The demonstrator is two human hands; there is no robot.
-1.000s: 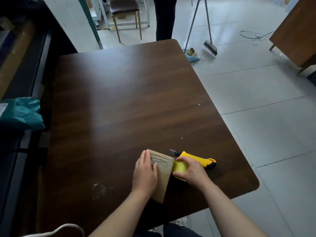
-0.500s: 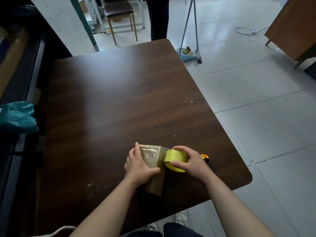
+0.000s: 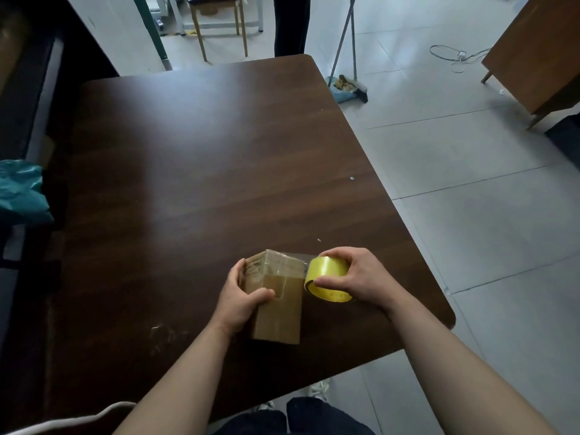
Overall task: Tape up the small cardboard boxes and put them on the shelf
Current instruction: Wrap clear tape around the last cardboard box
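Box point(image 3: 276, 296) now upright; tape roll point(image 3: 328, 277) pulled right.

free: bare table point(image 3: 204, 183) beyond box point(image 3: 279, 309) | obstacles: box, tape roll point(image 3: 326, 271) side by side, near edge

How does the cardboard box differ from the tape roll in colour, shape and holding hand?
The cardboard box is brown; the tape roll is bright yellow. The cardboard box is a flat-sided block; the tape roll is a ring. The left hand grips the cardboard box; the right hand grips the tape roll. Both are held side by side, a clear strip of tape between them.
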